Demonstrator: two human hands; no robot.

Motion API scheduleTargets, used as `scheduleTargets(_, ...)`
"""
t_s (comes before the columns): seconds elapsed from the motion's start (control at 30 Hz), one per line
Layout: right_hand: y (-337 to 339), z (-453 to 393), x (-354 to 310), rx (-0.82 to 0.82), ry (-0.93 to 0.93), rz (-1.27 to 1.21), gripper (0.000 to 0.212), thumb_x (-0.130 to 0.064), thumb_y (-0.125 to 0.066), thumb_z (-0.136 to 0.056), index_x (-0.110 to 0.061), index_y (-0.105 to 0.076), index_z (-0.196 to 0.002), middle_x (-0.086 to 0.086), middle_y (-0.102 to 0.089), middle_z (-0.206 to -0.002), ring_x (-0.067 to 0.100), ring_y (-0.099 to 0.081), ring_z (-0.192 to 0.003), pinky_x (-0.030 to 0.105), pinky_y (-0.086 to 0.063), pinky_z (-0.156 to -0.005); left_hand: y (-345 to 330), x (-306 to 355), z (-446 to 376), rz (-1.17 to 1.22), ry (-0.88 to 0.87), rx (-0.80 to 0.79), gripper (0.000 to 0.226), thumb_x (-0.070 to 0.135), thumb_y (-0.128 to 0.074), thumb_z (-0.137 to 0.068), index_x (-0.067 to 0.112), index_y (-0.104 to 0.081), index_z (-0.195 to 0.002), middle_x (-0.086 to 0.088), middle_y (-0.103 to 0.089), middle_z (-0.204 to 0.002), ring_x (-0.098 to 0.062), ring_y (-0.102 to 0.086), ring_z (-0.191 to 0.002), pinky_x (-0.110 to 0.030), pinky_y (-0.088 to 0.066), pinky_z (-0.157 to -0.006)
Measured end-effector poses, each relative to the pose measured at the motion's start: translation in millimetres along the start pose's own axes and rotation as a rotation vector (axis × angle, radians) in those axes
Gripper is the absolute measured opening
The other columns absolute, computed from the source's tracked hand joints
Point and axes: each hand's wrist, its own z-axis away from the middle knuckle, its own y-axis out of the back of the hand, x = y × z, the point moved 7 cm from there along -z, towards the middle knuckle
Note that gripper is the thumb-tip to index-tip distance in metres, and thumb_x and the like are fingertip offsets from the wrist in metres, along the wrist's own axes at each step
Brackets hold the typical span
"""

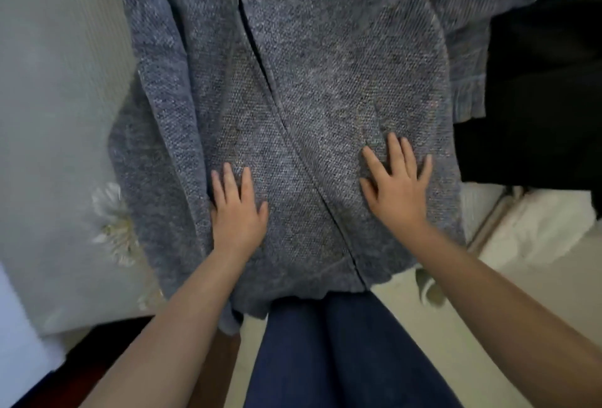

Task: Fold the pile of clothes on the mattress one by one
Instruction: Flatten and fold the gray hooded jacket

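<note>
While dark blue trousers (342, 352) fill the bottom centre, both bare arms reach up the frame. The left hand (236, 212) and right hand (395, 184) press flat, fingers straight, gripping nothing, on a grey knitted cardigan (325, 81). It lies spread across a pale mattress (58, 98), reaching the top edge.

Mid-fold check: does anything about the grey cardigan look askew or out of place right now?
Slightly. The grey knit cardigan lies flat under the left hand and right hand, but its front opening runs diagonally, and its hem hangs past the mattress edge toward the person's legs. No damage shows.
</note>
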Motion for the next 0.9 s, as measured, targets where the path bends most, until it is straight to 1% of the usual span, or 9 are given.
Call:
scheduleTargets(0.13,-13,25,11,-0.062,-0.039,0.029,0.047,-0.025,-0.062,-0.086,-0.018,-0.050,-0.131,0.026,-0.035,-0.142,0.046,-0.036,-0.128,0.061,-0.026,-0.100,-14,-14,24,0.104,0.065,0.057,0.067,0.037,-0.046,-0.092,0.015,-0.014,-0.146,-0.020,0.001,-0.153,-0.036,0.005,-0.140,-0.049,-0.013,-0.111)
scheduleTargets(0.27,-15,11,11,-0.156,0.032,0.079,0.058,-0.003,-0.050,-0.088,-0.021,-0.034,-0.141,0.024,-0.045,-0.120,0.037,-0.044,-0.105,0.041,-0.032,-0.083,-7,-19,31,0.075,0.057,0.090,0.067,0.038,-0.049,-0.090,0.012,-0.020,-0.145,-0.020,-0.005,-0.153,-0.033,0.002,-0.141,-0.050,-0.015,-0.111)
scheduleTargets(0.33,-7,5,20,-0.147,0.052,0.133,0.060,-0.003,-0.049,-0.087,-0.020,-0.032,-0.142,0.021,-0.045,-0.113,0.034,-0.043,-0.103,0.039,-0.029,-0.082,3,-21,38,0.016,-0.025,0.156,0.063,0.026,-0.057,-0.088,0.006,-0.029,-0.142,-0.022,-0.014,-0.151,-0.035,-0.006,-0.141,-0.051,-0.016,-0.110)
scheduleTargets(0.4,4,6,32,-0.101,-0.004,0.192,0.057,-0.006,-0.049,-0.087,-0.022,-0.036,-0.140,0.021,-0.044,-0.117,0.035,-0.042,-0.107,0.042,-0.029,-0.085,13,-31,51,-0.039,-0.061,0.257,0.061,0.008,-0.061,-0.083,0.003,-0.036,-0.138,-0.024,-0.022,-0.148,-0.039,-0.014,-0.139,-0.052,-0.010,-0.111)
scheduleTargets(0.47,7,14,32,-0.127,-0.058,0.291,0.054,-0.010,-0.042,-0.092,-0.026,-0.031,-0.142,0.020,-0.038,-0.129,0.035,-0.036,-0.116,0.044,-0.027,-0.093,18,-55,60,-0.028,0.068,0.304,0.064,0.001,-0.057,-0.083,0.004,-0.030,-0.141,-0.024,-0.020,-0.148,-0.040,-0.015,-0.138,-0.052,-0.006,-0.111)
scheduleTargets(0.57,2,20,13,-0.213,-0.127,0.361,0.046,-0.015,-0.035,-0.095,-0.027,-0.033,-0.140,0.019,-0.018,-0.147,0.035,-0.015,-0.135,0.049,-0.015,-0.108,13,-93,72,0.171,0.280,0.237,0.057,0.008,-0.046,-0.091,0.003,-0.022,-0.142,-0.028,-0.034,-0.139,-0.042,-0.038,-0.122,-0.049,-0.031,-0.098)
scheduleTargets(0.67,5,16,-28,-0.175,-0.108,0.263,0.037,-0.015,-0.050,-0.087,-0.019,-0.053,-0.124,0.016,-0.005,-0.153,0.034,0.001,-0.140,0.053,-0.003,-0.111,19,-116,85,0.431,0.342,0.338,0.041,0.010,-0.041,-0.094,0.001,-0.035,-0.134,-0.025,-0.051,-0.121,-0.040,-0.051,-0.104,-0.043,-0.040,-0.083)
scheduleTargets(0.8,-13,17,-107,-0.170,0.205,0.210,0.033,-0.013,-0.047,-0.088,-0.013,-0.055,-0.120,0.015,-0.013,-0.153,0.031,-0.005,-0.141,0.052,-0.005,-0.112,43,-166,107,0.716,0.473,0.576,0.031,0.013,-0.047,-0.093,0.000,-0.049,-0.122,-0.021,-0.058,-0.115,-0.035,-0.054,-0.103,-0.034,-0.038,-0.080)
scheduleTargets(0.9,-32,16,-160,-0.207,0.323,0.136,0.034,-0.023,-0.041,-0.094,-0.015,-0.052,-0.125,0.009,-0.027,-0.148,0.025,-0.015,-0.139,0.046,-0.014,-0.111,59,-213,113,0.918,0.528,0.637,0.027,0.013,-0.050,-0.093,-0.002,-0.055,-0.115,-0.023,-0.060,-0.109,-0.035,-0.056,-0.102,-0.034,-0.041,-0.082)
